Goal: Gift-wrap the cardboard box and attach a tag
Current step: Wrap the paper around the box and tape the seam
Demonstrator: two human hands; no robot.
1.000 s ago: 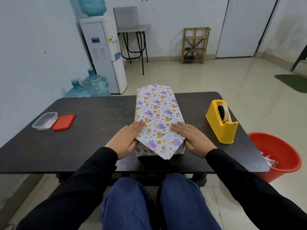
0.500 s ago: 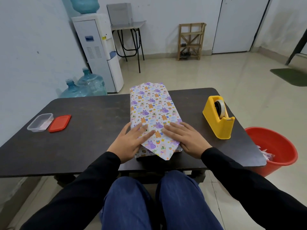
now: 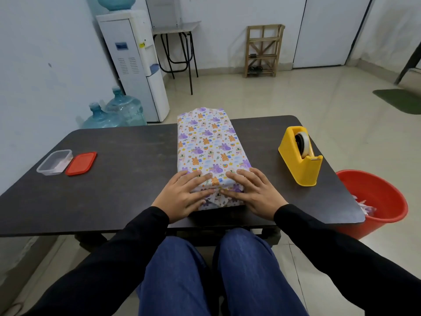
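White walls (image 3: 45,53) enclose a glossy beige tiled floor (image 3: 296,106). A water dispenser (image 3: 134,65) stands by the left wall beside two blue water jugs (image 3: 118,110). A wooden rack (image 3: 263,51) sits near the white door (image 3: 328,30).

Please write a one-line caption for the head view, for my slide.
Left hand and right hand press the near flap of the wrapped box on the table, beside a tape dispenser.

Dark counter (image 3: 127,179): wrapped box (image 3: 207,142) under the fingers (image 3: 193,177), yellow tape dispenser (image 3: 300,163) to their right, clear tub (image 3: 54,161) and red lid (image 3: 81,163) well left.
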